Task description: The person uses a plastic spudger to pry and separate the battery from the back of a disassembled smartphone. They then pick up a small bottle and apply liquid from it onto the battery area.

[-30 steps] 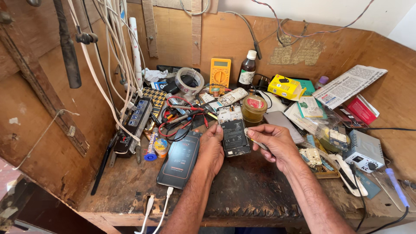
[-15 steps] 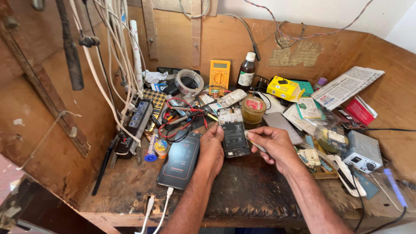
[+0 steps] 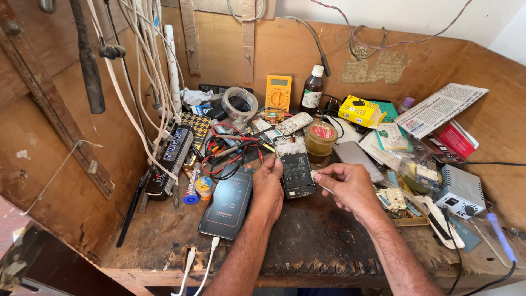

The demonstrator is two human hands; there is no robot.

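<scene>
An opened phone (image 3: pixel 296 167) with its back off lies on the worn wooden bench, battery and board showing. My left hand (image 3: pixel 268 186) rests against its left edge, fingertips touching the frame and steadying it. My right hand (image 3: pixel 345 183) sits just right of the phone, fingers pinched on a small pale tool (image 3: pixel 320 183) whose tip points at the phone's lower right edge. A black phone-shaped device (image 3: pixel 229 201) with a white cable plugged in lies left of my left hand.
A yellow multimeter (image 3: pixel 278 96), brown bottle (image 3: pixel 312 90), tape roll (image 3: pixel 239 104), amber jar (image 3: pixel 320 138), red and black probe leads (image 3: pixel 230 148), power strip (image 3: pixel 174 156), a silver phone (image 3: pixel 359 159), a white box unit (image 3: pixel 460 192) and loose parts crowd the back and right. Cables hang on the left wall.
Both hands stay at the opened phone with only slight shifts; the right hand's fingers remain pinched on the small tool beside it.
</scene>
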